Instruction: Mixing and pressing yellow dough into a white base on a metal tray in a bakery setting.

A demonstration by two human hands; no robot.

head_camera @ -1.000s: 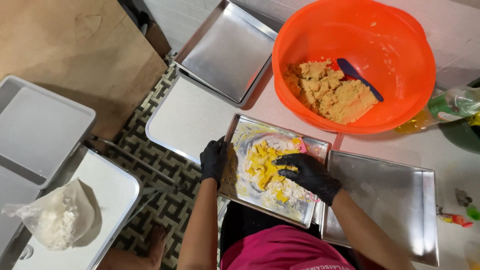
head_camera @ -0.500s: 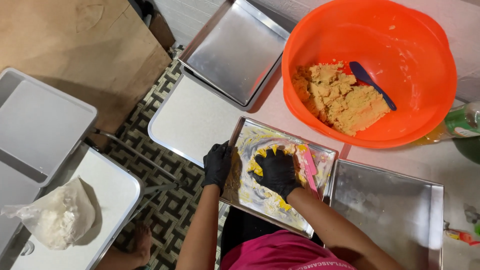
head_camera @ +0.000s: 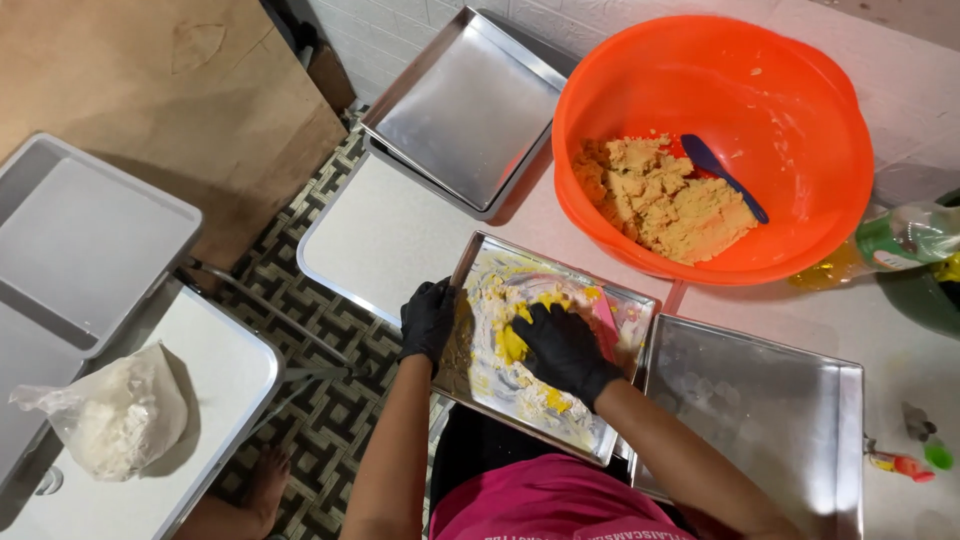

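Observation:
A small metal tray (head_camera: 480, 390) lies in front of me with yellow dough (head_camera: 512, 342) spread on its floury bottom. My right hand (head_camera: 563, 347), in a black glove, presses flat down on the dough in the middle of the tray. A pink scraper (head_camera: 605, 322) shows just beside that hand. My left hand (head_camera: 428, 318), also in a black glove, grips the tray's left rim. Behind the tray stands a big orange bowl (head_camera: 800, 120) holding a lump of tan dough (head_camera: 655, 200) and a dark blue spatula (head_camera: 722, 174).
An empty metal tray (head_camera: 770, 420) lies to the right, another (head_camera: 465, 110) at the back left. A plastic bag of flour (head_camera: 110, 415) rests on a white side table (head_camera: 225, 390) at the left, near grey lids (head_camera: 80, 240). A green bottle (head_camera: 905, 238) lies at the right edge.
My right hand moved from the tray's right side to its middle and now presses on the yellow dough. The left hand stays on the rim.

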